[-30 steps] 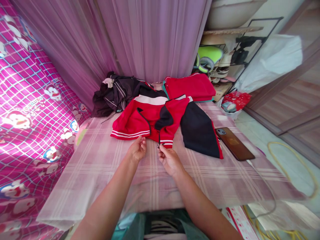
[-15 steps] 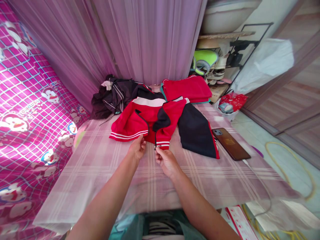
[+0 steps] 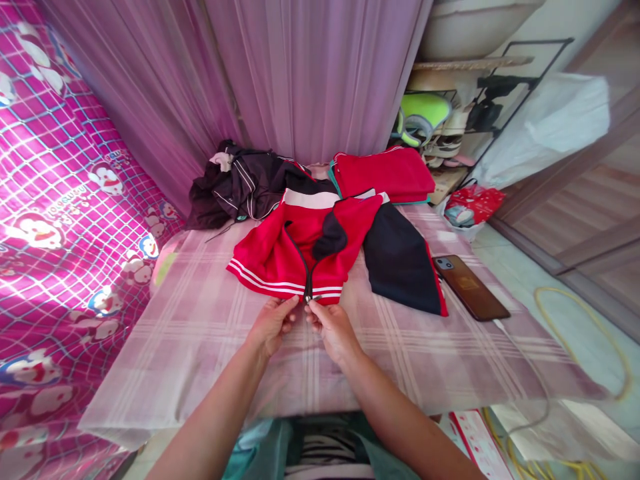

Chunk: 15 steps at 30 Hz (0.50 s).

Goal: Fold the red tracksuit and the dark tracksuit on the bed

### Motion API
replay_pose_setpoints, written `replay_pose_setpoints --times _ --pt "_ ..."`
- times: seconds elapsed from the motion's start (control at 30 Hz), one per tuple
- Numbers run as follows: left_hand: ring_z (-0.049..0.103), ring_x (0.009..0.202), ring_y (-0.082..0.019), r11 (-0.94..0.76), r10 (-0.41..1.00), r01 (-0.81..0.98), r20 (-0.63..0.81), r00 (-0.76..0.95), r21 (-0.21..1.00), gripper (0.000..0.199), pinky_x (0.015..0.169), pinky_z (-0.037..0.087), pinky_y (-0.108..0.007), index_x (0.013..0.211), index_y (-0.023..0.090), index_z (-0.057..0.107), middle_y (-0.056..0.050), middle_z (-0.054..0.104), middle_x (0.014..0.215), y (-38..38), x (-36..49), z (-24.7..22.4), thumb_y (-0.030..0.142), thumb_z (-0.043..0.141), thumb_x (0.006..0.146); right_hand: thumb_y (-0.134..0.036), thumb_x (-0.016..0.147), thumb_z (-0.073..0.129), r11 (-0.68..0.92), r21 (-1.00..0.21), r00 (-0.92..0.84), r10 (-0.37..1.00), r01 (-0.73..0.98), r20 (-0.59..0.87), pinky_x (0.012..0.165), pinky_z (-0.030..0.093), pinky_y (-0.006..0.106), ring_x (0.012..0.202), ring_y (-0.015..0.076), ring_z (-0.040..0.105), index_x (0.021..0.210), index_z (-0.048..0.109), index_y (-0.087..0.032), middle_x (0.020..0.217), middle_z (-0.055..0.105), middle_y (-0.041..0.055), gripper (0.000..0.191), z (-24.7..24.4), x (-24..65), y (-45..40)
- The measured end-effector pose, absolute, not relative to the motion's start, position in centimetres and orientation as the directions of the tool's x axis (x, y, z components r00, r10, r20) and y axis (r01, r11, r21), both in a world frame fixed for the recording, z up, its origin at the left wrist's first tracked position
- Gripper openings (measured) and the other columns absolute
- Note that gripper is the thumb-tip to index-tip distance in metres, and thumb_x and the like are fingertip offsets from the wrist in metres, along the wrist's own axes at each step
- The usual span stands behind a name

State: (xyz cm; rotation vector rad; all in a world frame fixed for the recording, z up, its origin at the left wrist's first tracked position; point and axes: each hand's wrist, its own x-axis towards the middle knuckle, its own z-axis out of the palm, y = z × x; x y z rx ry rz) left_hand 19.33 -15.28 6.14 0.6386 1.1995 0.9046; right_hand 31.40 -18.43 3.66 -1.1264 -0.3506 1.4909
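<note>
A red jacket [image 3: 265, 257] with white stripes along its hem and dark sleeves lies on the checked tablecloth [image 3: 200, 347], front facing up. Its two zipper edges come together at the hem, while the upper front gapes and shows a dark patch inside. My left hand [image 3: 273, 325] pinches the left front edge at the bottom of the zipper. Right beside it, my right hand [image 3: 331, 327] is closed on the zipper [image 3: 308, 298] at the other edge, near its metal slider. The fingertips hide part of the zipper's lower end.
Behind the jacket lie a heap of dark clothes [image 3: 240, 180] and a folded red stack [image 3: 385, 173]. A brown phone [image 3: 473, 288] with a white cable rests at the right. Beyond stand a shoe rack [image 3: 495, 133] and a red-and-white bag [image 3: 473, 205].
My left hand has moved right, bringing the left front edge against the right one at the hem. My right hand stays at the zipper. The view has shifted slightly.
</note>
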Motion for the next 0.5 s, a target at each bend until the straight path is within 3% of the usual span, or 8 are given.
replay_pose_setpoints --times 0.2,0.5 --pt "0.035 0.042 -0.001 0.591 0.800 -0.157 -0.548 0.245 0.792 0.049 0.035 0.010 -0.015 0.065 0.011 0.066 0.004 0.051 0.048 -14.6 18.7 6.0 0.049 0.091 0.045 -0.045 0.046 0.090 -0.288 -0.731 0.138 0.876 -0.618 -0.462 0.042 0.031 0.018 0.049 0.0080 0.054 0.059 0.068 -0.014 0.058 0.068 0.0032 0.040 3.9 31.5 -18.5" --pt "0.046 0.046 -0.004 0.524 0.848 -0.337 -0.518 0.116 0.782 0.050 0.035 0.018 -0.015 0.061 0.013 0.067 -0.001 0.062 0.056 -15.4 20.1 5.7 0.048 0.093 0.037 -0.029 0.057 0.090 -0.262 -0.536 0.073 0.849 -0.803 -0.524 0.042 0.037 0.015 0.056 0.0084 0.061 0.067 0.070 -0.016 0.064 0.070 0.0007 0.026 4.2 30.0 -19.0"
